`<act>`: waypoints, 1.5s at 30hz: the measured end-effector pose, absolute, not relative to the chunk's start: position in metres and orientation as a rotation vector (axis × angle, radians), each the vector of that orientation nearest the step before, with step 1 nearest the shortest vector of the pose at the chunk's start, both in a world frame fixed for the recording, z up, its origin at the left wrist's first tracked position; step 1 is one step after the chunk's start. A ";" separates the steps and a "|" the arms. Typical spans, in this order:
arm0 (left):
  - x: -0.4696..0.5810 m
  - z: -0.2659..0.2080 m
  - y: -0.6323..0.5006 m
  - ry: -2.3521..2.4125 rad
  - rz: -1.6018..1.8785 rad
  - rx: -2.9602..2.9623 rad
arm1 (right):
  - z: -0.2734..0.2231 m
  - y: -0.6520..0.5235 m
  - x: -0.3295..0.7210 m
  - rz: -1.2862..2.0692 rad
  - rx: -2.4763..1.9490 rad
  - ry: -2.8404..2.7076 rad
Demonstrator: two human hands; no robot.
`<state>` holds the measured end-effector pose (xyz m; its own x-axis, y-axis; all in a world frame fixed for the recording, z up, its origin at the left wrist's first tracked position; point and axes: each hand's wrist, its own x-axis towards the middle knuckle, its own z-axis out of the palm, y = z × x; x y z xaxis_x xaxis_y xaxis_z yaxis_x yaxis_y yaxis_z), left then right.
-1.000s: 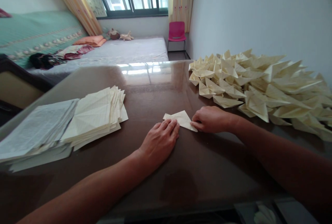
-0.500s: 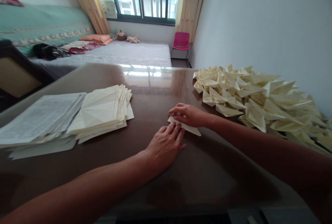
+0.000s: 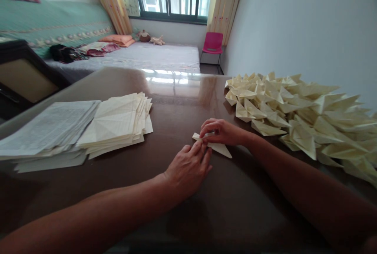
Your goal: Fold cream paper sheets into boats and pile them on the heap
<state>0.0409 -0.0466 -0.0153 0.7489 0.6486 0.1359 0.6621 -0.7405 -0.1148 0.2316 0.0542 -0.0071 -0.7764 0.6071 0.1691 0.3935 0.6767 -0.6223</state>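
Observation:
A small cream folded paper (image 3: pixel 220 150) lies on the brown table, slanting down to the right, its middle covered by my fingers. My left hand (image 3: pixel 190 163) comes from the lower left and holds the paper against the table with its fingertips close together. From the right, my right hand (image 3: pixel 219 131) curls its fingers and pinches the paper's upper edge near its left end. The fingertips of both hands meet there, so the fold under them is hidden.
Stacked creased cream sheets (image 3: pixel 116 120) lie to the left, overlapping printed sheets (image 3: pixel 50 128). A large heap of folded paper pieces (image 3: pixel 273 108) covers the table's right side along the wall. Beyond the glossy table (image 3: pixel 176 108) are a bed (image 3: pixel 165 55) and a pink chair (image 3: pixel 213 44).
My right hand has shifted slightly right and curled its fingers at the fold. The left fingers have bent a little over the paper. The whole view has moved slightly.

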 end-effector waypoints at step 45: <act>0.041 -0.013 -0.047 -0.973 -0.092 -2.801 | -0.002 0.048 0.228 0.561 -1.070 -2.610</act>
